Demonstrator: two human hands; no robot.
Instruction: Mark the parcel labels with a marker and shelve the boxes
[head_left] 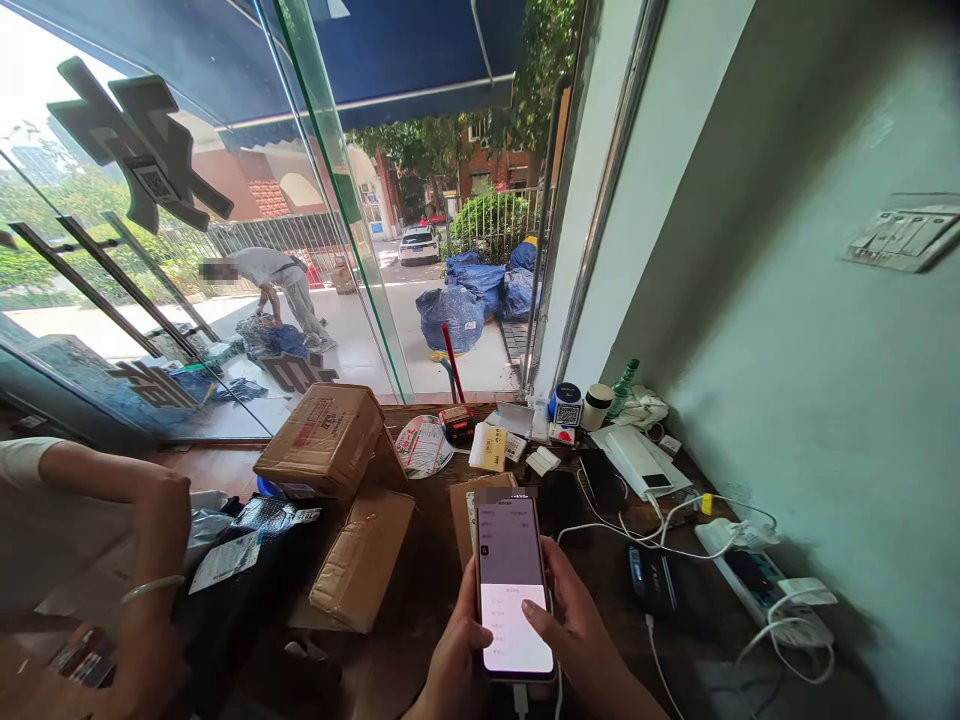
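Observation:
A smartphone (514,570) is held upright in both my hands over the dark wooden desk. Its screen is lit, with a white panel of text lines over a greyed upper half. My left hand (454,650) grips the left edge, thumb against the lower screen. Around the right edge curl the fingers of my right hand (581,635), and that thumb lies over the screen's middle right. A white charging cable (520,700) runs from the phone's bottom end. Behind the phone a flat piece of cardboard (459,505) is partly hidden.
Two cardboard boxes (321,440) stand left of my hands. Another person's arm (154,530) reaches in beside black parcels (270,525). To the right lie a power bank (651,580), tangled cables and a power strip (772,590). Beyond the glass door, a person (281,280) bends over sacks.

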